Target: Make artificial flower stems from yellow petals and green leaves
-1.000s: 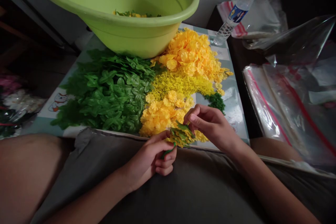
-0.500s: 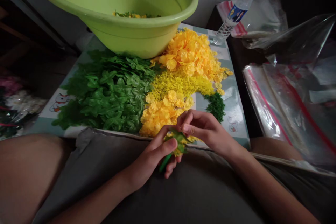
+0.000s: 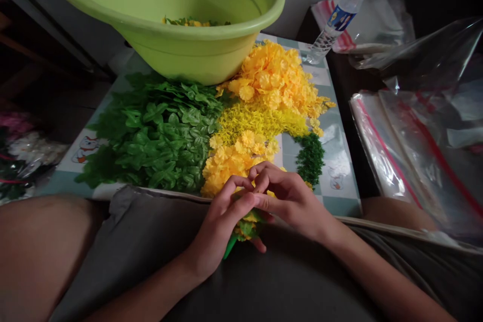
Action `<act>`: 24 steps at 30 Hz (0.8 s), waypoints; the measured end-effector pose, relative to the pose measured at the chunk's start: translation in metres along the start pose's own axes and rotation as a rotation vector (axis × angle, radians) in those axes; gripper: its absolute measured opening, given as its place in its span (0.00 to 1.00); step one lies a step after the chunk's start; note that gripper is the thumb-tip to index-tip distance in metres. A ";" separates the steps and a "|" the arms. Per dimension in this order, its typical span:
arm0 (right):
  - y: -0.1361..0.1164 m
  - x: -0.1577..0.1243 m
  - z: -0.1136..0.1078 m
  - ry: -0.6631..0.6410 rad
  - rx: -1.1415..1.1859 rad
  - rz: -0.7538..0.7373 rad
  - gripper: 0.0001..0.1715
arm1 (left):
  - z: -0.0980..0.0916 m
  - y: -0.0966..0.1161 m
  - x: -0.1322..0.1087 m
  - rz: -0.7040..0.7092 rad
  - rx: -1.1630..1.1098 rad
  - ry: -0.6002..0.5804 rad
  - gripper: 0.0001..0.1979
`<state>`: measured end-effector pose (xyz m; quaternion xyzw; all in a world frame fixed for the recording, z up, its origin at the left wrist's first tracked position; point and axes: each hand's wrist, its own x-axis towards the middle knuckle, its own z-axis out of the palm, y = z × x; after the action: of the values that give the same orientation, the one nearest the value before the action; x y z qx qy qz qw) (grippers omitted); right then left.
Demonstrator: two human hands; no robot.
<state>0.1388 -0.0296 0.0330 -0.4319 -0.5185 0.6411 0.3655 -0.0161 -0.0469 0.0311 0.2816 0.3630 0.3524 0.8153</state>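
Over my lap, my left hand is closed around a small artificial flower sprig with yellow blossoms, green leaves and a green stem poking out below my fingers. My right hand meets it from the right, fingertips pinched against the top of the sprig. Just beyond my hands lie piles on the low table: yellow fabric flowers, fine yellow pieces, a smaller yellow flower heap, green plastic leaves and a little dark green pile.
A large lime-green basin with a few finished pieces inside stands at the table's far side. A plastic water bottle leans at the back right. Clear zip bags are stacked to the right. Dim flowers lie on the floor at left.
Both hands came together and dropped slightly toward my lap. My left hand turned and wrapped further round the sprig; my right fingers moved left onto its top.
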 end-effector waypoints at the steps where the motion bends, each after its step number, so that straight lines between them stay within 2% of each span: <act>1: 0.001 0.000 0.001 -0.005 0.041 0.011 0.11 | 0.000 0.000 0.000 0.005 -0.013 0.009 0.07; 5: 0.002 -0.003 0.004 -0.034 0.136 0.046 0.10 | -0.005 -0.003 0.000 -0.051 -0.137 0.000 0.06; 9: -0.004 -0.007 0.009 -0.004 -0.079 -0.085 0.08 | -0.011 -0.006 0.001 -0.150 -0.181 -0.033 0.11; 12: -0.009 -0.006 0.006 -0.023 -0.163 -0.134 0.07 | -0.012 -0.005 0.001 -0.192 -0.145 0.020 0.14; 15: -0.005 0.000 -0.010 0.087 -0.185 -0.097 0.07 | -0.012 -0.004 0.000 -0.175 -0.162 0.045 0.13; 17: 0.004 0.009 -0.024 0.245 -0.344 -0.093 0.07 | -0.012 -0.004 -0.001 -0.145 -0.192 0.040 0.12; 19: 0.018 0.021 -0.037 0.354 -0.658 -0.126 0.07 | -0.012 -0.005 -0.002 -0.113 -0.188 0.045 0.11; 21: 0.031 0.038 -0.043 0.362 -0.914 -0.131 0.08 | -0.012 -0.005 -0.003 -0.091 -0.165 0.046 0.11; 24: 0.043 0.068 -0.037 0.357 -1.069 -0.126 0.09 | -0.013 -0.005 -0.004 -0.046 -0.176 0.054 0.11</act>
<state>0.1478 0.0372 -0.0244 -0.6268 -0.7260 0.1832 0.2156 -0.0267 -0.0504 0.0217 0.1912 0.3588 0.3716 0.8347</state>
